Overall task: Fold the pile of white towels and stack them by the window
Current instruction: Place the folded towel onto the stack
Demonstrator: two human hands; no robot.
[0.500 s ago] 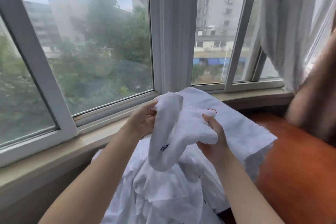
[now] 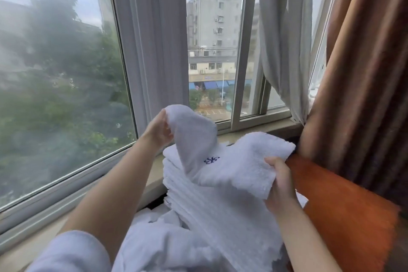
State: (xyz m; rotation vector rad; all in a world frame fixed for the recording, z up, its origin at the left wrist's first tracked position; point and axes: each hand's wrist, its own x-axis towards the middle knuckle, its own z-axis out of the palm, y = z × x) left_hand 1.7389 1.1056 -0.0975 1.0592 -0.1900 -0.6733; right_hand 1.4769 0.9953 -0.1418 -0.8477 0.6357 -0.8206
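A small white terry towel with a blue embroidered mark (image 2: 223, 157) is hanging between two hands, above a stack of folded white towels (image 2: 198, 201) leaning against the stone window sill (image 2: 254, 131). The left hand (image 2: 157, 130) is pinching its raised corner; the right hand (image 2: 280, 181) is gripping its lower edge. An orange cushion (image 2: 340, 201) is lying just beside them, with brown curtain (image 2: 362, 73) behind.
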